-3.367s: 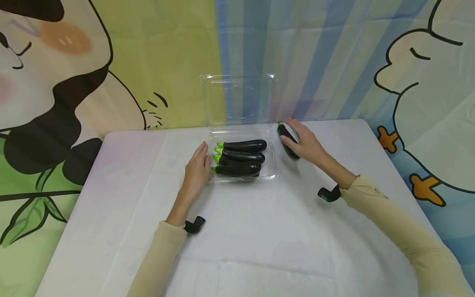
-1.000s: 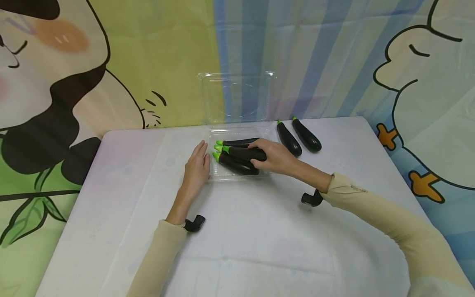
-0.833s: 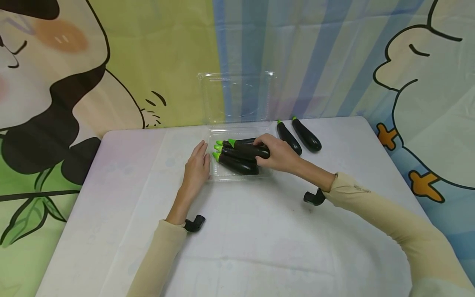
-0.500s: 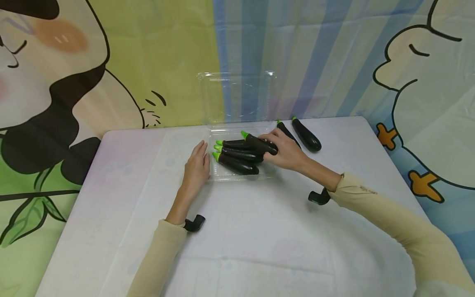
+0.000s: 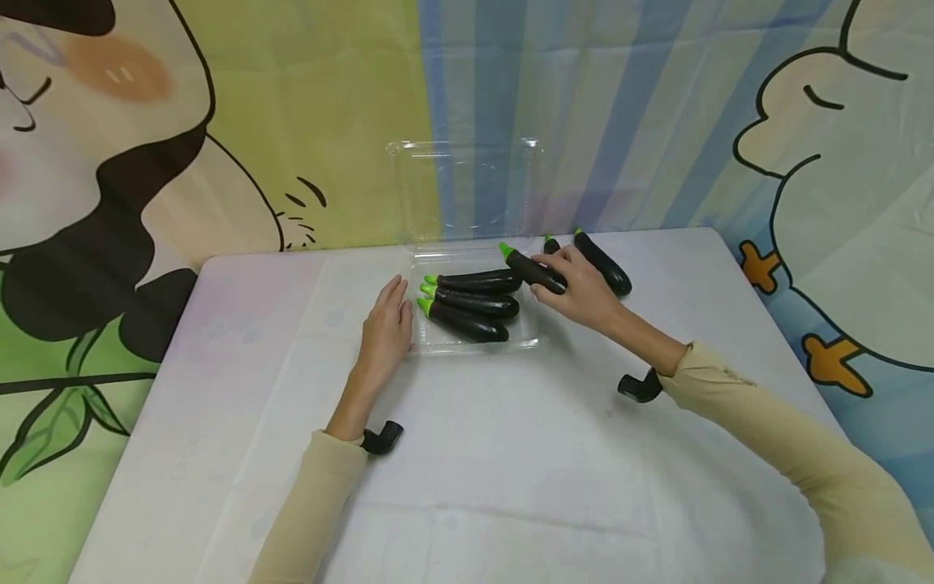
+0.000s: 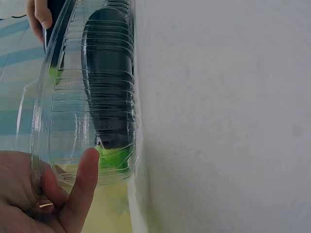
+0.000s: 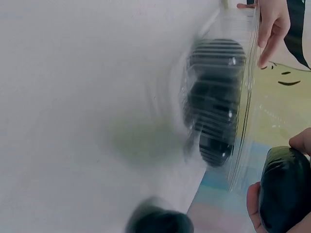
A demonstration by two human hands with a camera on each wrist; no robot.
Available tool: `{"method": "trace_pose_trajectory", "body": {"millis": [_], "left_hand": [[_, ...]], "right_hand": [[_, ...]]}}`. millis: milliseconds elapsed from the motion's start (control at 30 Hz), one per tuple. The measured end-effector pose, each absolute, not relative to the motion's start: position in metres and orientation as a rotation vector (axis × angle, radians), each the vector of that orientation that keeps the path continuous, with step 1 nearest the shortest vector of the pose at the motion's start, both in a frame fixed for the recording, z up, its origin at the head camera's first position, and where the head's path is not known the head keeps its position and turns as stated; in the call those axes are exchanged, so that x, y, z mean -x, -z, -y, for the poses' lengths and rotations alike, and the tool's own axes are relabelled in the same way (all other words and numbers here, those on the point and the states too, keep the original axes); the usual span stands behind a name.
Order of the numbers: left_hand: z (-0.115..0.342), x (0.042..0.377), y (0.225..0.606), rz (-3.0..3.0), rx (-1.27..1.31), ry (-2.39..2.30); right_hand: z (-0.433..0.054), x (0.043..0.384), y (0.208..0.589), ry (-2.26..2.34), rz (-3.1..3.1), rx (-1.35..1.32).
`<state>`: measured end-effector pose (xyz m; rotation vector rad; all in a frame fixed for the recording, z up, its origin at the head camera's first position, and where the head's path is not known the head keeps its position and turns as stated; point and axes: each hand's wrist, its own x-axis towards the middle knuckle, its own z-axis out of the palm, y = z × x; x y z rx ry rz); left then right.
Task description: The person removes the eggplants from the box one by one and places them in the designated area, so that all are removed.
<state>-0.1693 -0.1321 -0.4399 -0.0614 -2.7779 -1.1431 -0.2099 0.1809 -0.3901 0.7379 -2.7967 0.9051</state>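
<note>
Right grip [image 5: 580, 288]: fingers and thumb grasping one held eggplant [image 5: 529, 268] by its thick end; stalk tilted toward the far edge of the surface [image 5: 467, 487].
Held eggplant: over the far right corner of the clear container [image 5: 527, 326].
Left grip [image 5: 384, 326]: fingers extended along the container's left wall, apparently steadying it.
Container: near the surface's far edge; three eggplants [image 5: 477, 304] inside, side by side, stalks toward its left wall.
Surface, right of container: outer eggplant [image 5: 604, 264] at the far edge; inner eggplant [image 5: 551, 244] beside it.
Step in hand: judged a one-by-one transfer, probably from container to surface.
Next move: calls for clearing the container's right rim, then a gentle release beside the loose pair.
Hidden: inner eggplant largely covered by the right grip.
Cut off: held eggplant, at the right wrist view's edge.
Hard to make out: transparent lid [image 5: 481, 191]; blurred dark shape [image 7: 163, 223], not identifiable.
</note>
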Motion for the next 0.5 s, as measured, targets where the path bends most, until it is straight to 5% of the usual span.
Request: {"method": "trace_pose_trajectory", "body": {"millis": [500], "left_hand": [[0.133,0.169,0.439,2.771,0.07,1.148]], "right_hand": [[-0.229,0.215,0.393,-0.673,2.858,-0.512]]}}
